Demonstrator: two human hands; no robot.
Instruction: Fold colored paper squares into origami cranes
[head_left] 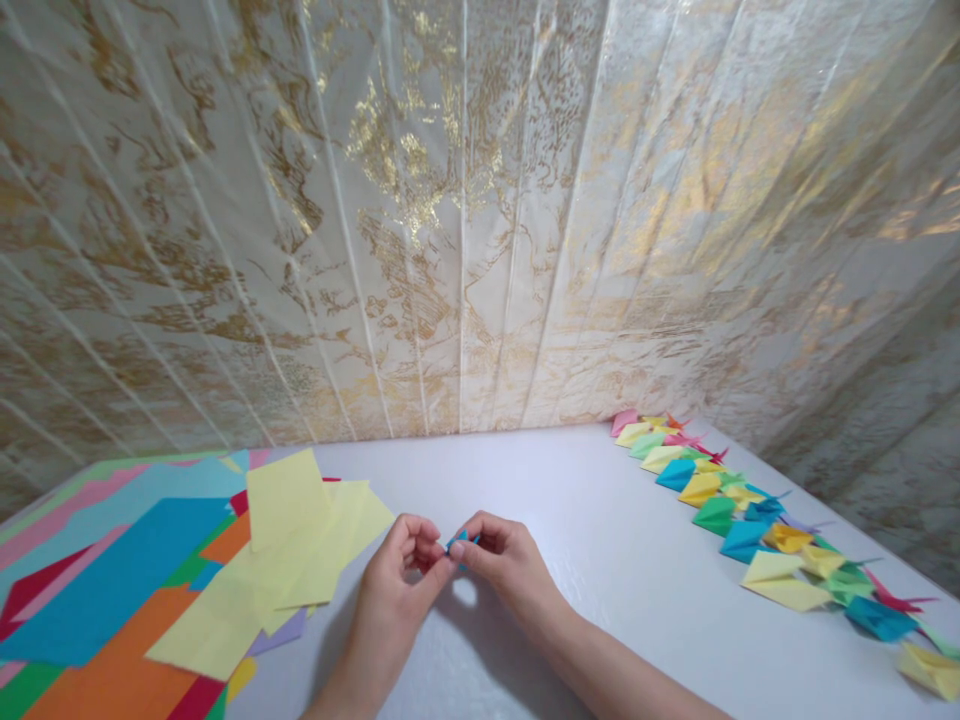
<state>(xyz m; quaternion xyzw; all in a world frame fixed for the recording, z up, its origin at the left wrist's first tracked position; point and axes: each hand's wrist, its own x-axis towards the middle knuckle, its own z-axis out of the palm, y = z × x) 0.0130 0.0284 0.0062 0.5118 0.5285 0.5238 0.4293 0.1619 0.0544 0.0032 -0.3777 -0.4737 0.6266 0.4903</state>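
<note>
A small folded blue paper piece [462, 539] is held just above the white table [570, 560], at the middle of the view. My right hand [504, 552] pinches it between thumb and fingers, which hide most of it. My left hand [409, 567] meets it from the other side, thumb and fingertips closed at its left edge. The fingers cover its exact folded shape.
Coloured paper sheets overlap on the left, with pale yellow sheets [285, 500] on top and a large blue sheet [127, 570] below. Several folded paper figures [746, 540] line the table's right side. Behind stands a wall covering [450, 220] with gold patterns.
</note>
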